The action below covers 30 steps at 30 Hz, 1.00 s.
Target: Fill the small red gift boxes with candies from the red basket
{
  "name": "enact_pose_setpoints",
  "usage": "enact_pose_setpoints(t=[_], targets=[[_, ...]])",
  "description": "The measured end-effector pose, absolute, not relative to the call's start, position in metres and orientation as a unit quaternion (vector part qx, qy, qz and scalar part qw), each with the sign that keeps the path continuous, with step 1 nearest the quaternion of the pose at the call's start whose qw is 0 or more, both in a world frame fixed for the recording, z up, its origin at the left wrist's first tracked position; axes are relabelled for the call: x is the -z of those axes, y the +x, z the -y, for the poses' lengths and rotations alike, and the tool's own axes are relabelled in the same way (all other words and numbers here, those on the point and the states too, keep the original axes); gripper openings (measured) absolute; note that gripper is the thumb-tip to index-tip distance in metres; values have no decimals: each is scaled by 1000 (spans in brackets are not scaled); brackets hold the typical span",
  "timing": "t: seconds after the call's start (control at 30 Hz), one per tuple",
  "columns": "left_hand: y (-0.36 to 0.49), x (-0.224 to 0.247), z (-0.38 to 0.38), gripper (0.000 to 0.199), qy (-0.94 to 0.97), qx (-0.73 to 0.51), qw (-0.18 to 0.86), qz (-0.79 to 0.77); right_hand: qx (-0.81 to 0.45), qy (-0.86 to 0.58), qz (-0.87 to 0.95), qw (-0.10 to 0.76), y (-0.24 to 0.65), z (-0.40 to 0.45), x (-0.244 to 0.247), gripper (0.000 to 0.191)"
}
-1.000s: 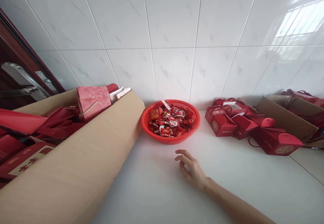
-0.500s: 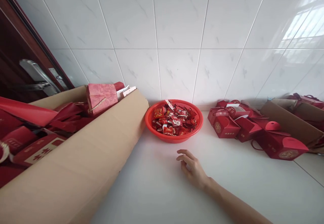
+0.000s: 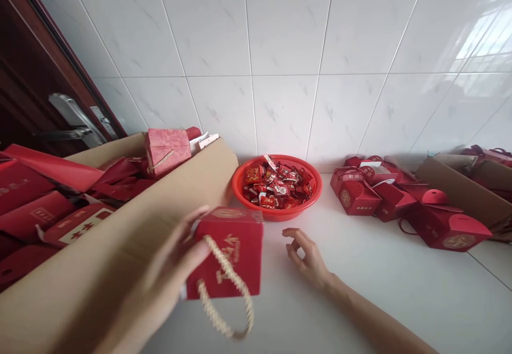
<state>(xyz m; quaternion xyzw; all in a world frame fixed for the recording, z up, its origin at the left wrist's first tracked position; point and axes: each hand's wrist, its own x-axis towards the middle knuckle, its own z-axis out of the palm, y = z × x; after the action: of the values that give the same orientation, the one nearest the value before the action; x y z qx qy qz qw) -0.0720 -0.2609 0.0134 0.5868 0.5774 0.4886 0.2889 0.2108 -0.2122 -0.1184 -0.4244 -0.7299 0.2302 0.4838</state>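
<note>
My left hand point(image 3: 176, 260) grips a red gift box point(image 3: 244, 255) with gold print and a beige rope handle that hangs down toward me. The box is held over the white table point(image 3: 276, 311), in front of the cardboard carton. To its right, my right hand point(image 3: 306, 252) holds nothing, its fingers curled but apart, just above the table. Behind both hands stands a red plastic basket point(image 3: 277, 217) filled with red-wrapped candies point(image 3: 280, 187).
On the left, a long cardboard carton point(image 3: 172, 204) holds many red boxes. Several closed red boxes point(image 3: 360, 196) stand at the right, beside another carton point(image 3: 444, 183). A tiled wall point(image 3: 286, 109) runs behind, with a door handle point(image 3: 76, 119) at far left.
My left hand has come into view from the left with the red box in it. My right hand has shifted slightly, its fingers a little more curled. The camera view has turned slightly left.
</note>
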Motion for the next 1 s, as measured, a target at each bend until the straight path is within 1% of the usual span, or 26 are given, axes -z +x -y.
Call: enact_pose_setpoints(t=[0.07, 0.13, 0.2, 0.3, 0.4, 0.47, 0.53, 0.67, 0.73, 0.83, 1.0], targets=[[-48, 1, 241, 73, 570, -487, 388, -536, -301, -443, 691, 486, 213, 213, 114, 22], [-27, 15, 227, 72, 570, -476, 418, -523, -382, -430, 648, 499, 214, 212, 109, 31], [-13, 26, 220, 67, 602, -454, 396, -524, -439, -393, 615, 524, 215, 211, 105, 38], [-4, 34, 215, 64, 686, -425, 285, -517, -464, -362, 592, 550, 215, 211, 102, 39], [2, 37, 215, 70, 743, -393, 191, -507, -449, -373, 598, 549, 213, 213, 103, 39], [5, 38, 215, 75, 765, -365, 170, -502, -416, -387, 619, 542, 212, 215, 104, 42], [7, 40, 215, 76, 783, -344, 182, -485, -365, -408, 645, 533, 211, 217, 104, 44], [6, 42, 215, 66, 796, -334, 233, -448, -282, -444, 680, 511, 209, 221, 102, 44], [5, 42, 214, 64, 798, -338, 242, -436, -267, -442, 692, 505, 208, 223, 99, 47], [6, 43, 212, 67, 801, -345, 252, -419, -256, -427, 704, 506, 204, 228, 94, 50], [11, 48, 207, 64, 799, -361, 266, -401, -223, -415, 722, 507, 201, 230, 89, 52]])
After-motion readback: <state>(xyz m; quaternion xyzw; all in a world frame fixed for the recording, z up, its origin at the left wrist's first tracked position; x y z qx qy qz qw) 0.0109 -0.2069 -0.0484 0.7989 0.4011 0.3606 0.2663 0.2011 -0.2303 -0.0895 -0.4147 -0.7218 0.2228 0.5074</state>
